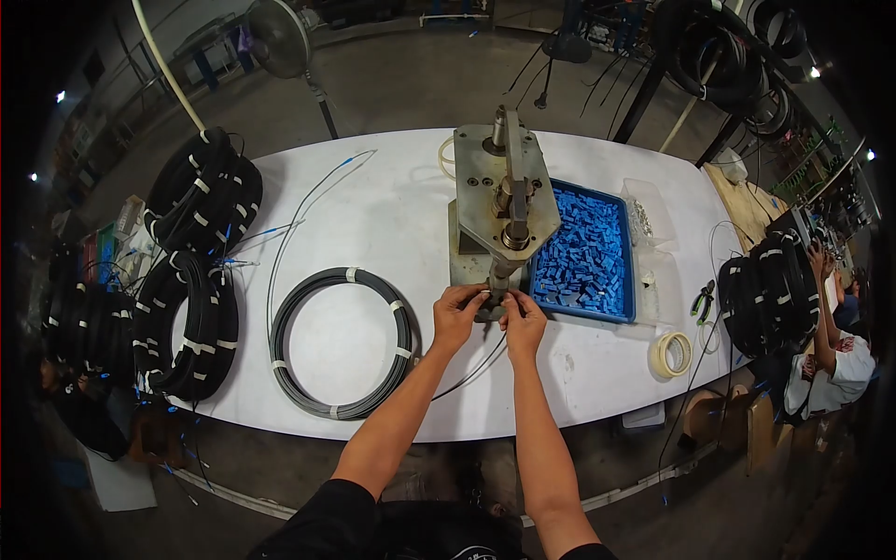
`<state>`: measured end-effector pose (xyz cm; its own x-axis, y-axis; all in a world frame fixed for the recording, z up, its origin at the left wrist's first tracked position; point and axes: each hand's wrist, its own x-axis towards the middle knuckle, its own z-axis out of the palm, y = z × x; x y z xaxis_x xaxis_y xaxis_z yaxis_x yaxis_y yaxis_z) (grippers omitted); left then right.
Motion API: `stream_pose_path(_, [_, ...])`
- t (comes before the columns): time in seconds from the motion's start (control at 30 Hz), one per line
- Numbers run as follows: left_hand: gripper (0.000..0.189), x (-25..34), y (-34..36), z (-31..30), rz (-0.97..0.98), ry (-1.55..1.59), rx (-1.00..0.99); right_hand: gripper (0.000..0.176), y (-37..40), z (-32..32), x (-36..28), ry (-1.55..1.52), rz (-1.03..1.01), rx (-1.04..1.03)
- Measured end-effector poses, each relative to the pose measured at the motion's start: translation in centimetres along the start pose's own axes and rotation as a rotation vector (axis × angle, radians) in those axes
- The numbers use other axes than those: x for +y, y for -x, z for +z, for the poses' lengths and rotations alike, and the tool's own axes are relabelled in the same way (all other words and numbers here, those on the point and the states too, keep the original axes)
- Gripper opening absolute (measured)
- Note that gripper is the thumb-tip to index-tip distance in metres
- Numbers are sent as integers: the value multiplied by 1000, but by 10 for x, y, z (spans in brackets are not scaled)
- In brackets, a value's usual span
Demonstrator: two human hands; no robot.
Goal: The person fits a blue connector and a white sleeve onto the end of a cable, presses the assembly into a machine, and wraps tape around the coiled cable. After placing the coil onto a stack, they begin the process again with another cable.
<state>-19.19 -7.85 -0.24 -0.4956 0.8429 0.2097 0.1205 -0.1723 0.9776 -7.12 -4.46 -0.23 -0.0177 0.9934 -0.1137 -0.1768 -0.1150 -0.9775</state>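
A metal hand press [505, 191] stands on the white table in front of me. At the foot of the press my left hand [457, 315] is closed in a pinch, its fingertips by the tool; what they hold is too small to make out. My right hand [525, 324] pinches beside it, around the end of a thin black cable [479, 368] that rises from the table's front edge. Fingers hide the cable's tip. To the left lies a coil of black cable [404, 329] bound with white tape. A blue tray [631, 271] full of small blue connector pieces [581, 247] sits right of the press.
Taped cable coils [207, 191] are stacked at the table's left, others [767, 294] at the right. A tape roll [670, 356] and green-handled pliers [703, 301] lie right. Behind stands a fan [278, 39]. Another person [829, 369] sits at far right.
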Motion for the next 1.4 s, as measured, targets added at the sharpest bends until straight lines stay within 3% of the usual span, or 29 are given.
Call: stream_pose_path(1.4, [17,-8,1,0,5,-12,-10,21,-2,-1,6,3,-24,4])
